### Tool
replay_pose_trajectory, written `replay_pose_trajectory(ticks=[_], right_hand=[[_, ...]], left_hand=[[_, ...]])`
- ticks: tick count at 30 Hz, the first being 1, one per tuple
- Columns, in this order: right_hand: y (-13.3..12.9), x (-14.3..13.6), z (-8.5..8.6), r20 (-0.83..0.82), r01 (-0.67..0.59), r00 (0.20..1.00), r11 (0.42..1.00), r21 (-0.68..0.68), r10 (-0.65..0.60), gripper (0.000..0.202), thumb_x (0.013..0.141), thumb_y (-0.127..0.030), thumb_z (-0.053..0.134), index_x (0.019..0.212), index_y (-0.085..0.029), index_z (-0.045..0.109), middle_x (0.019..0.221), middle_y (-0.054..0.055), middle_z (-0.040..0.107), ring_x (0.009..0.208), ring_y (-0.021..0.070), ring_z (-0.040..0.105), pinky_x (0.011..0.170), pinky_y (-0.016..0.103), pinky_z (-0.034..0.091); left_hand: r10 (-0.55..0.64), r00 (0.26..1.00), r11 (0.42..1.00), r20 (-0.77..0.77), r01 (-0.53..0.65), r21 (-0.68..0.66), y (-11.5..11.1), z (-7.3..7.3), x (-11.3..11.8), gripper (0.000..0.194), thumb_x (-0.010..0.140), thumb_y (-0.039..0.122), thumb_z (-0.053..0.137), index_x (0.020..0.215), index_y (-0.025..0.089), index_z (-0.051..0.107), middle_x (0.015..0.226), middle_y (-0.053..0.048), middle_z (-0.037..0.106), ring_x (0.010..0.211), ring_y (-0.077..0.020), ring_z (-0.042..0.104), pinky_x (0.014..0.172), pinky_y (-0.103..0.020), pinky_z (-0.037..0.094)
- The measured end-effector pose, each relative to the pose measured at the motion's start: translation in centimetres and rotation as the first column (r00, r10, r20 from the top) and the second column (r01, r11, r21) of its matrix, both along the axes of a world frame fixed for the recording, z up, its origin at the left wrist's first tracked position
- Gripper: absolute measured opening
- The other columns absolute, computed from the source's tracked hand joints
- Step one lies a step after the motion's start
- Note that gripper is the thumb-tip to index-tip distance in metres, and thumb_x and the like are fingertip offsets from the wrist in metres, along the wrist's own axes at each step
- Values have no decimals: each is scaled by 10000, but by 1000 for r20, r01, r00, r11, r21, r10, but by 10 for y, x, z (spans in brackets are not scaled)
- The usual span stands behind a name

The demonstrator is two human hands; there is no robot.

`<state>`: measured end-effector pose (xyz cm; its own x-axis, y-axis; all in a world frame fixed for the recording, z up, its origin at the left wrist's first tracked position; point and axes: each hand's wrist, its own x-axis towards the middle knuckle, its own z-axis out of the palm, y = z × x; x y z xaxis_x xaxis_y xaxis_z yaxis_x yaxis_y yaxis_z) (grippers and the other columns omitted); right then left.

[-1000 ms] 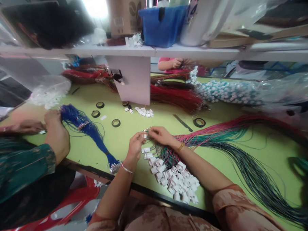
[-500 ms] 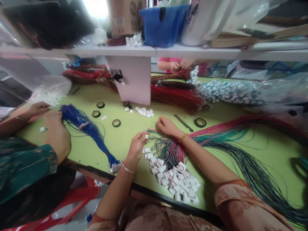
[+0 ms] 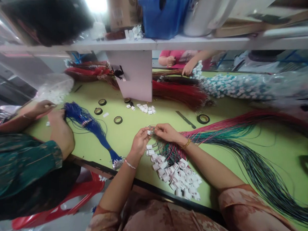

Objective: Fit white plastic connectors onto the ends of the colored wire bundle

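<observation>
Since the earlier frame, your right hand (image 3: 167, 132) came toward 7 o'clock, beside your left hand (image 3: 141, 141). Left fingers pinch the white connector (image 3: 149, 132), at 11 o'clock from the connector pile (image 3: 178, 175); right fingers look narrow, their hold I cannot tell. Best keep the connector steady and wires (image 3: 173, 152) untangled.

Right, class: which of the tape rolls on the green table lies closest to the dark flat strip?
The rightmost tape roll, just right of the dark flat strip. The other four rolls all lie left of that strip.
</observation>
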<state>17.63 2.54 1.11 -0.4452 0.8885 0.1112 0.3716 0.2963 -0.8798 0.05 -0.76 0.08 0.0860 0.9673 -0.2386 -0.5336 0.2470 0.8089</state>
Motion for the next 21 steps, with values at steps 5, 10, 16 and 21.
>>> replay_pose_trajectory(ticks=[5, 10, 16, 21], right_hand=[[-1, 2, 2, -9, -24, 1000, 999, 24, 24, 163, 767, -285, 503, 637, -187, 497, 577, -48, 438, 553, 97, 362, 541, 231, 260], [0, 3, 4, -13, -49, 999, 999, 18, 49, 146, 759, -276, 505, 644, -186, 499, 576, -51, 430, 552, 94, 350, 536, 226, 255], [2, 3, 7, 11, -89, 996, 996, 29, 88, 140, 757, -278, 499, 653, -185, 513, 588, -42, 455, 552, 98, 366, 532, 228, 262], [1, 2, 7, 22, -82, 996, 996, 43, 82, 129, 742, -264, 503, 637, -192, 482, 576, -45, 456, 542, 96, 368, 530, 225, 264]], left_hand=[[-9, 1000, 1000, -15, 9, 7, -1, 1, 0, 214, 741, 264, 815, 866, 139, 694, 987, -74, 720, 818, -128, 626, 776, -262, 481], [-22, 999, 1000, -42, 21, -5, -1, 2, 0, 202, 735, 262, 815, 857, 139, 711, 936, -62, 718, 755, -110, 604, 721, -238, 470], [-22, 999, 1000, -47, 22, -1, 0, 0, 0, 250, 709, 287, 845, 879, 137, 741, 913, -65, 724, 757, -111, 608, 738, -236, 477], [2, 1000, 1000, -20, -2, -1, 1, -5, 0, 348, 653, 346, 890, 885, 122, 758, 880, -66, 720, 782, -114, 614, 743, -228, 472]])
